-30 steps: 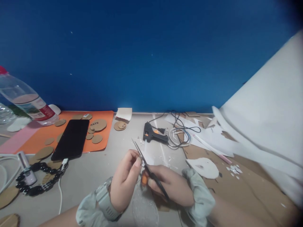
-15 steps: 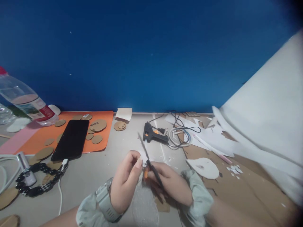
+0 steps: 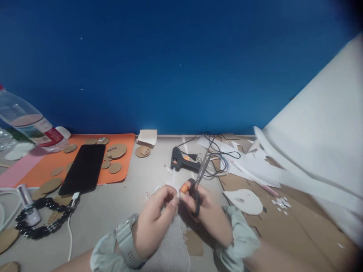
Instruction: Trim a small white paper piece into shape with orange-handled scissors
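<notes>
A pair of scissors [image 3: 202, 170] with black and orange handles rests in my right hand [image 3: 212, 217], its blades pointing up and away. My left hand [image 3: 153, 217] is closed in a pinch, its fingertips meeting those of my right hand. A tiny white scrap shows between the fingertips, mostly hidden; its kind is unclear. Beyond both hands lies a black glue gun [image 3: 184, 161] with a glue stick at its end. Under my wrists is a whitish, translucent sheet [image 3: 173, 249] beside a small cardboard piece [image 3: 194, 243].
On the left are a phone [image 3: 83, 170], an orange sheet [image 3: 129, 158] with several cardboard discs, a bead bracelet [image 3: 36, 234] and a bottle [image 3: 36, 130]. At right, a white cutout [image 3: 244, 201] and small white bits [image 3: 281, 204] lie on cardboard [image 3: 300, 234].
The scissors have swung from pointing up-left by my left fingers to pointing up-right. My right fingertips have come up to my left ones, and my left hand has shifted slightly right.
</notes>
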`<action>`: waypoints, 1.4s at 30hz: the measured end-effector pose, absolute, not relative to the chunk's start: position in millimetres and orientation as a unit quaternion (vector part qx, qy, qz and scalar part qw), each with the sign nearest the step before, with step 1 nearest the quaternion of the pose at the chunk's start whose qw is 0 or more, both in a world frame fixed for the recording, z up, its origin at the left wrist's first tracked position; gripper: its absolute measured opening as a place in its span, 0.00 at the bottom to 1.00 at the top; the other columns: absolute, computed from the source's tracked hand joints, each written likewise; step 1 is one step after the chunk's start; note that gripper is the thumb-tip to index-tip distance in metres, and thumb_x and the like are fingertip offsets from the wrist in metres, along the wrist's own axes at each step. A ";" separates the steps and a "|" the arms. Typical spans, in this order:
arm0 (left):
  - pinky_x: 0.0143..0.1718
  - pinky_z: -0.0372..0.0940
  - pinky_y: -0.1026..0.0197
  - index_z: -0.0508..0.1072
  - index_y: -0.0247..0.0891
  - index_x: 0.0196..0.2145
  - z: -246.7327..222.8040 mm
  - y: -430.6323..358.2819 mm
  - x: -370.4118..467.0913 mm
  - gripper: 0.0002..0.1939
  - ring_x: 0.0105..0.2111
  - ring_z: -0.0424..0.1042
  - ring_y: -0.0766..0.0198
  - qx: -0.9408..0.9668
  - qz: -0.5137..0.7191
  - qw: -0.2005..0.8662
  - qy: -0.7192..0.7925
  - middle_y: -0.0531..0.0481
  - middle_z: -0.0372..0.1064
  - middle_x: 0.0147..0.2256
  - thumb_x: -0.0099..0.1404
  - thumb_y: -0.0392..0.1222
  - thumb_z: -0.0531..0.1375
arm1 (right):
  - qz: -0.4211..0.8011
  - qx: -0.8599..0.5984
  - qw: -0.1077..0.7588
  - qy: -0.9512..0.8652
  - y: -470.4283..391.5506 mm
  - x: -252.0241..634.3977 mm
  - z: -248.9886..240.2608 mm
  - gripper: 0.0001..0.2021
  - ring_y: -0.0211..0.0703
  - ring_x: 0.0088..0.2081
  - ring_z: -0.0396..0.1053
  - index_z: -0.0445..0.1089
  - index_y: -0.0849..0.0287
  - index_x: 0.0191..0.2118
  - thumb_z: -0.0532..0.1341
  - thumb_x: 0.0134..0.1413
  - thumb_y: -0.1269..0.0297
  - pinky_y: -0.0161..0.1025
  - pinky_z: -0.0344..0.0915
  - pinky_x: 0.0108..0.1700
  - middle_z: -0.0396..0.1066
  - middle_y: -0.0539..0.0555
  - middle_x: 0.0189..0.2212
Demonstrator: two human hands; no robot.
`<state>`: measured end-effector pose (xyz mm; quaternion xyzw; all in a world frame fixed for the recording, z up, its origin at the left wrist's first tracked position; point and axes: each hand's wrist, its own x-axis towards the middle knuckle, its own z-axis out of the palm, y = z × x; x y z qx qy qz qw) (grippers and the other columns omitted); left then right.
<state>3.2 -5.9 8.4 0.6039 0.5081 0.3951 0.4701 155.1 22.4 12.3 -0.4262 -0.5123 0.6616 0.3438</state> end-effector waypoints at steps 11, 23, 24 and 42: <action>0.35 0.58 0.60 0.63 0.38 0.32 8.8 -6.7 4.0 0.10 0.30 0.61 0.63 0.606 0.394 0.476 0.501 0.52 0.61 0.28 0.69 0.42 0.48 | 0.661 -0.428 0.337 -0.516 22.7 156.2 12.0 0.12 0.29 0.18 0.50 0.60 0.58 0.33 0.62 0.55 0.57 0.28 0.48 0.19 0.54 0.41 0.18; 0.34 0.58 0.60 0.64 0.37 0.33 11.5 -7.3 1.9 0.11 0.29 0.60 0.63 0.604 0.394 0.473 0.506 0.53 0.59 0.27 0.69 0.42 0.47 | 0.639 -0.428 0.337 -0.543 22.6 156.0 13.2 0.12 0.30 0.19 0.50 0.61 0.59 0.32 0.60 0.57 0.57 0.29 0.49 0.20 0.54 0.42 0.19; 0.34 0.58 0.60 0.64 0.37 0.33 10.9 -7.5 1.8 0.10 0.30 0.61 0.63 0.609 0.390 0.473 0.503 0.52 0.60 0.28 0.69 0.42 0.47 | 0.637 -0.430 0.338 -0.543 22.7 156.3 12.3 0.11 0.30 0.19 0.50 0.61 0.59 0.33 0.61 0.56 0.57 0.29 0.49 0.20 0.54 0.42 0.19; 0.35 0.59 0.61 0.64 0.38 0.31 8.3 -6.5 3.6 0.08 0.31 0.63 0.63 0.628 0.387 0.460 0.495 0.52 0.63 0.29 0.68 0.39 0.50 | 0.584 -0.452 0.353 -0.575 21.4 156.0 11.5 0.11 0.34 0.25 0.56 0.62 0.59 0.32 0.60 0.56 0.56 0.31 0.56 0.28 0.58 0.45 0.23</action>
